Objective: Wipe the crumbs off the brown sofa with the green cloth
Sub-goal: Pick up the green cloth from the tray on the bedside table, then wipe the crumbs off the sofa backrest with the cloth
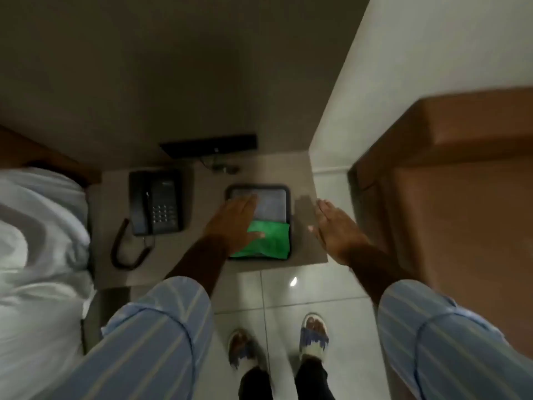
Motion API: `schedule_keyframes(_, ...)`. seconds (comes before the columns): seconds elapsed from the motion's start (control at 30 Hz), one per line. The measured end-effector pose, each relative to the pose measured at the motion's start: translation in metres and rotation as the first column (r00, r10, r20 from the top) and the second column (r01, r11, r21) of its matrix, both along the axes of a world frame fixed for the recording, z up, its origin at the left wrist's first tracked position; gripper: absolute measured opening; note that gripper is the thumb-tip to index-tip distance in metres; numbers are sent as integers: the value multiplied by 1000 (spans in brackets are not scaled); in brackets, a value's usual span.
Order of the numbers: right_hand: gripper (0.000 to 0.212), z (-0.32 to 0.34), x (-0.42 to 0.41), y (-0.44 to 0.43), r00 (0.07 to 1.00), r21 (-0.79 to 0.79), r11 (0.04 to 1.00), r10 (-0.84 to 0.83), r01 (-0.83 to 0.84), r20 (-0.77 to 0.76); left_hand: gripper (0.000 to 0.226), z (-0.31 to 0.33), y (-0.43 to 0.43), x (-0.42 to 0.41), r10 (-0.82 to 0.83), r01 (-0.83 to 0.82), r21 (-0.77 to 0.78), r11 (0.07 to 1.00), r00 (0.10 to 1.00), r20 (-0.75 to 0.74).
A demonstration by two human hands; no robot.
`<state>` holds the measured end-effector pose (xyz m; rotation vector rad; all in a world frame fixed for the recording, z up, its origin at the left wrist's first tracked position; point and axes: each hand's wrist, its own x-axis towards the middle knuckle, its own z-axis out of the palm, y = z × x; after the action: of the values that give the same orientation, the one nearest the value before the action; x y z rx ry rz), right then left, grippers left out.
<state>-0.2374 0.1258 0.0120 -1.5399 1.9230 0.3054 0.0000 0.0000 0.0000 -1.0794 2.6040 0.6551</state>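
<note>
A folded green cloth (269, 241) lies in the near half of a black tray (289, 197) on a low grey bedside table. My left hand (233, 220) hovers flat over the tray's left side, fingers spread, its thumb over the cloth's left part. My right hand (334, 226) is held flat and open above the table's right edge, to the right of the tray, holding nothing. The brown sofa (450, 203) stands at the right, with its arm and seat in view. No crumbs can be made out on it.
A black desk phone (155, 203) with a coiled cord sits left of the tray. A bed with white sheets (37, 241) fills the left. A dark flat box (209, 145) lies at the table's back. White floor tiles (326, 287) and my slippered feet are below.
</note>
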Motion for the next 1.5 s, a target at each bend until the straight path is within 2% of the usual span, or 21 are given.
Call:
schedule_keyframes(0.1,72,-64,3,15,997,-38,999,-6,9,76,92,-70,15,-2,13,-18,45,999,995,104)
schedule_keyframes(0.23,73,-133,14,42,995,-42,998,42,-39,86,72,-133,35,5,-70,74,-12,997,974,218)
schedule_keyframes(0.4,80,-169,23,62,994,-80,992,104,-101,38,50,-154,38,6,-76,106,-193,975,984,161)
schedule_keyframes(0.47,82,-168,21,59,992,-79,991,114,-110,51,45,-147,33,0,-59,90,-190,978,985,162)
schedule_keyframes(0.57,82,-146,9,58,995,-64,995,79,-75,65,36,-117,31,-17,-15,36,-109,993,983,183)
schedule_keyframes(0.63,80,-120,-4,63,997,-85,996,-3,10,81,31,-90,33,-30,14,1,-88,996,985,170)
schedule_keyframes(0.77,79,-57,-41,91,988,-98,983,-152,155,38,29,-23,46,-75,34,-28,-95,995,998,61)
schedule_keyframes(0.9,80,14,-91,130,956,-133,947,-294,292,1,27,52,75,-157,-15,11,-96,995,999,-47)
schedule_keyframes(1.07,79,94,-165,199,883,-237,862,-468,448,-29,17,143,128,-274,-103,85,-105,991,979,-174)
schedule_keyframes(1.17,78,127,-212,251,828,-270,808,-557,523,-65,28,178,163,-334,-127,104,-107,989,963,-238)
schedule_keyframes(1.4,79,183,-329,383,696,-291,709,-699,642,-164,44,215,258,-467,-212,211,-42,977,910,-355)
schedule_keyframes(1.5,80,198,-382,431,628,-371,666,-741,647,-235,41,220,296,-521,-215,228,-19,973,882,-420)
